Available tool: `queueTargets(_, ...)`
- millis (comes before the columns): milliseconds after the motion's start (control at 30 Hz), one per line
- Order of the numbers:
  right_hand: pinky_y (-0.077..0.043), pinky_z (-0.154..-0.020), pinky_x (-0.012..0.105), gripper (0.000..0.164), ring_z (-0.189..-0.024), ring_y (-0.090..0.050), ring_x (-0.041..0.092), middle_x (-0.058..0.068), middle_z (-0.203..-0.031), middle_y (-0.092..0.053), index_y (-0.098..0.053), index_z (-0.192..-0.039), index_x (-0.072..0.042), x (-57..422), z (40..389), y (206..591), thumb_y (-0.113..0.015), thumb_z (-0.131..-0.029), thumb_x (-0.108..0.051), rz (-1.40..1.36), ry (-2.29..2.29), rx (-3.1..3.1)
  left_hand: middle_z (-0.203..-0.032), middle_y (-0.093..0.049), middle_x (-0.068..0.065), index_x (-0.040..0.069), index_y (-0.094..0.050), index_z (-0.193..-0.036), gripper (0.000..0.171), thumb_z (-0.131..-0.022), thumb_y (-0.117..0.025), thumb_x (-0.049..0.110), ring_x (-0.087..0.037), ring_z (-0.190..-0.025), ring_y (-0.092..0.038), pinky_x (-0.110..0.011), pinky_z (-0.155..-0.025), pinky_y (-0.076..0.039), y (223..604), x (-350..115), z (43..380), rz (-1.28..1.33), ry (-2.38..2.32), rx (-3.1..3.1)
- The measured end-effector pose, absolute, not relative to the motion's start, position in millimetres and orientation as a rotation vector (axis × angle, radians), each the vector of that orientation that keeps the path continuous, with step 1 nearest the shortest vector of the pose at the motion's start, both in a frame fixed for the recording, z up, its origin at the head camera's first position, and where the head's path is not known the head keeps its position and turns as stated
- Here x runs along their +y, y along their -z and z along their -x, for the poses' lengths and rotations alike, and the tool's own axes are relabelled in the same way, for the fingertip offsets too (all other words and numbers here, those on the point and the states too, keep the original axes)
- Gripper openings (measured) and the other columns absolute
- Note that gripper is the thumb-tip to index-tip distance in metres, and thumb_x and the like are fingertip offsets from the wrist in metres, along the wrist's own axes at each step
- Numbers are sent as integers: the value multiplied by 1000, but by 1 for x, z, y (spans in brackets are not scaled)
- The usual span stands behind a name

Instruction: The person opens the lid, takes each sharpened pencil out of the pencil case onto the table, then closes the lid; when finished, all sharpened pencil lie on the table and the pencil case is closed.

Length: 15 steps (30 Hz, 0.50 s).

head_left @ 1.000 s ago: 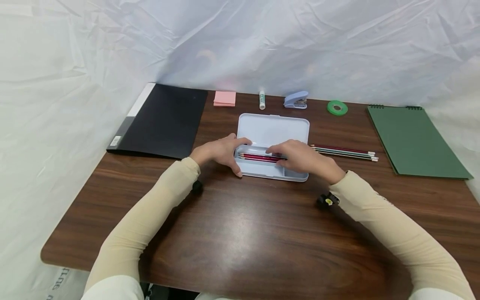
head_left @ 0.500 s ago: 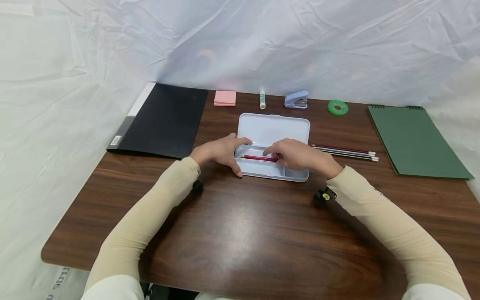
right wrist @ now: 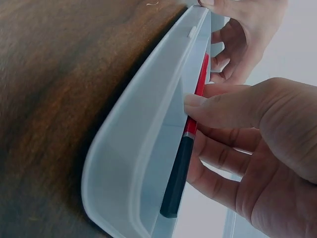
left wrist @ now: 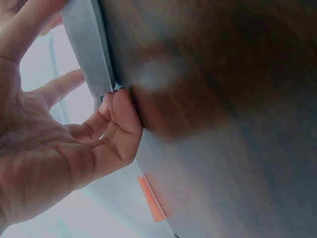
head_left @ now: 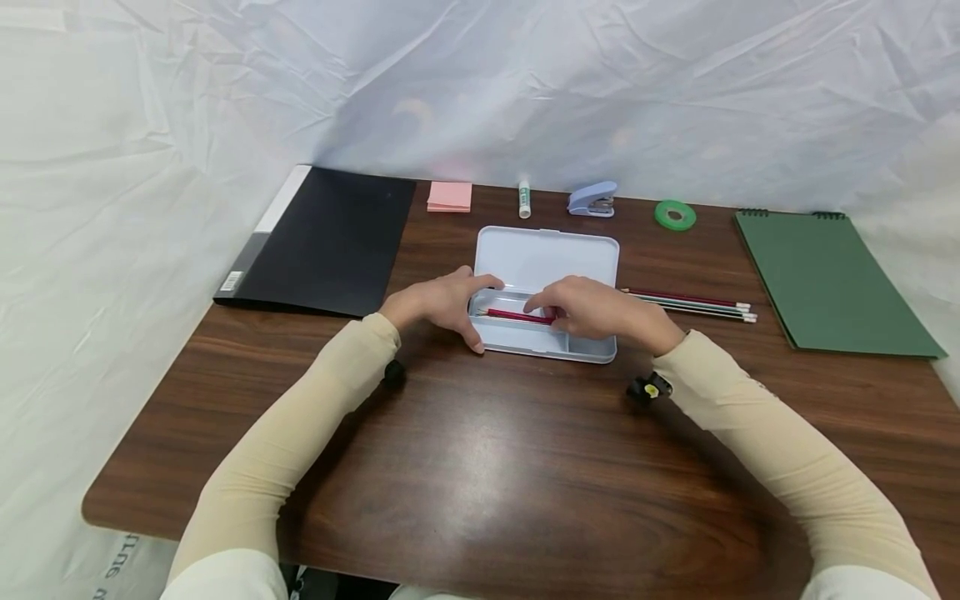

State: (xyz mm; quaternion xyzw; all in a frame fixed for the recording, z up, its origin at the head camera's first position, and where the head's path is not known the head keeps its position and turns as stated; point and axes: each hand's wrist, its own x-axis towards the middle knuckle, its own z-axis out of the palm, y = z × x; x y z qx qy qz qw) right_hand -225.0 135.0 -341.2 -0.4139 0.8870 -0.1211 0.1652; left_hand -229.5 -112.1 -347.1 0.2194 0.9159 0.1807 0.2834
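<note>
A white pencil case lies on the table with its lid raised at the back. At the case's left end my left hand holds it, thumb at the front corner and fingers at the hinge side; curled fingertips touch its end in the left wrist view. My right hand pinches a red pencil between thumb and fingers, low over the back compartment. In the right wrist view the pencil's dark end runs along inside the case wall, past a silver band.
Several pencils lie to the right of the case, beside a green spiral pad. A black folder is at left. Along the back are pink sticky notes, a glue stick, a stapler and green tape.
My right hand has shifted slightly left, lowering the red pencil into the case. Two red lines showed by the fingers before; one shows now. My left hand has stayed in place.
</note>
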Motion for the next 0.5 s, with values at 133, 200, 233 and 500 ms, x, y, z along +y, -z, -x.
queueTargets(133,-47,-79,36,38,-80,-56,19,4,-86,-66,-70,-124,-10,136,225,342,-69,-88,2,1197,359,2529,-133,-39,-14,28,-31,-155,102,-71,-89,39,-29,-118,-45,-43,-100,-44,347,-112,229,-591,-485,2452)
queueTargets(200,-47,-78,36,38,-79,-56,19,3,-86,-66,-70,-124,-10,136,226,341,-69,-88,3,1209,366,2536,-133,-39,-14,28,-31,-154,102,-71,-89,39,-29,-118,-45,-43,-99,-44,347,-112,229,-593,-486,2453)
queueTargets(233,-47,-78,36,38,-79,-56,19,3,-85,-66,-70,-123,-10,136,226,341,-68,-88,3,1212,369,2539,-133,-39,-14,28,-31,-154,102,-71,-89,39,-29,-118,-45,-43,-99,-44,348,-112,229,-593,-487,2452)
queueTargets(500,-48,-80,36,39,-82,-56,19,4,-88,-67,-70,-125,-10,142,226,337,-66,-89,5,1197,403,2539,-133,-39,-14,29,-32,-154,102,-71,-90,39,-29,-118,-45,-44,-100,-44,347,-111,229,-590,-484,2457)
